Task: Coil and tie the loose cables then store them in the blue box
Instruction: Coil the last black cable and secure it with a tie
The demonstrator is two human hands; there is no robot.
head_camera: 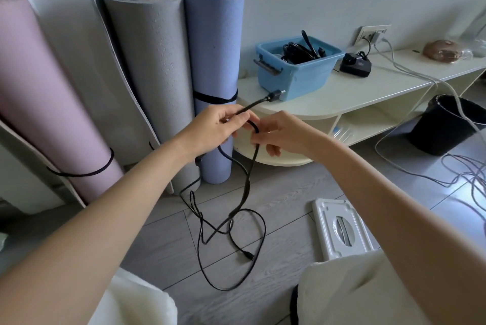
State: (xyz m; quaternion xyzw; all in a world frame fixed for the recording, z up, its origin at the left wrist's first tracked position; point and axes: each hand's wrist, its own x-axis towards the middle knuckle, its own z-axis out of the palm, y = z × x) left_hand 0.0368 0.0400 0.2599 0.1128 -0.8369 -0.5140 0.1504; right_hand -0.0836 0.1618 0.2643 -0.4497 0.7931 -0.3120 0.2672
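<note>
Head view: both hands' grips pinch black cable near shelf edge, floor below

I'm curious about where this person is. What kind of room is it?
Probably a room in a home: rolled exercise mats lean on the wall, a low cream shelf holds a blue box of cables, and the floor is wood-look planks.

Matt black rubbery cable; smooth blue plastic box.

Your cream table carries the blue box near its left end, a black adapter beside it. On the floor lie the black cable and a white plastic stand.
</note>
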